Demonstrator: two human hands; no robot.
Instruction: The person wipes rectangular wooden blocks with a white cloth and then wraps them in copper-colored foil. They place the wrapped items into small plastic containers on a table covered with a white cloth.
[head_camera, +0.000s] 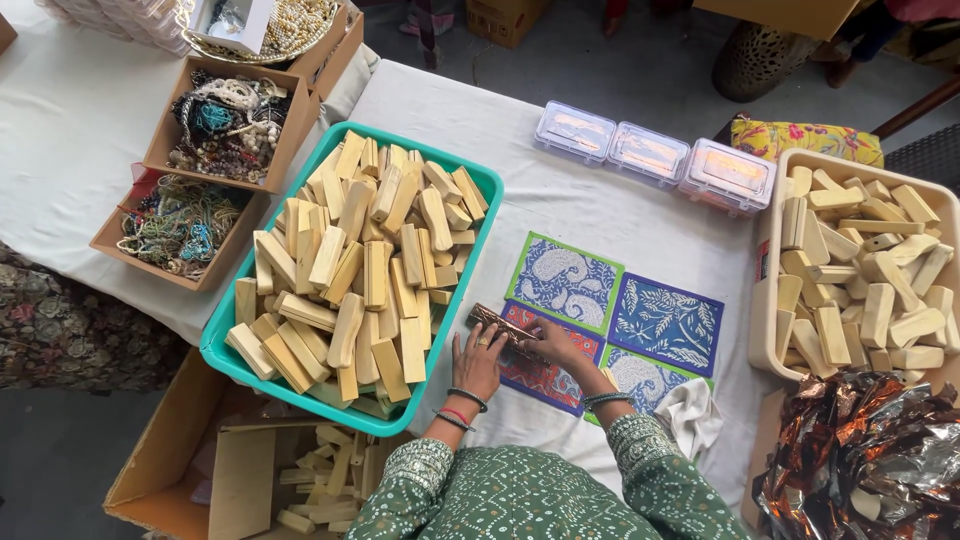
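Note:
A small block wrapped in coppery foil (497, 324) lies on a red patterned square (540, 378) on the white table cover. My left hand (477, 362) rests on the block's near left end with fingers pressed on it. My right hand (556, 345) pinches its right end. Both wrists wear bangles. Three more patterned squares lie beside it: a green-edged paisley one (563, 282), a blue leaf one (666, 322) and a green-edged one (645, 378), partly under my right arm.
Left of my hands stands a teal tray (214, 350) piled with wooden blocks. A beige tray (764, 300) of blocks is at the right, crumpled foil sheets (860, 455) below it. Three clear lidded boxes (650, 155) sit behind. Cardboard boxes of beads (225, 125) stand far left. A white cloth (690, 415) lies near my right elbow.

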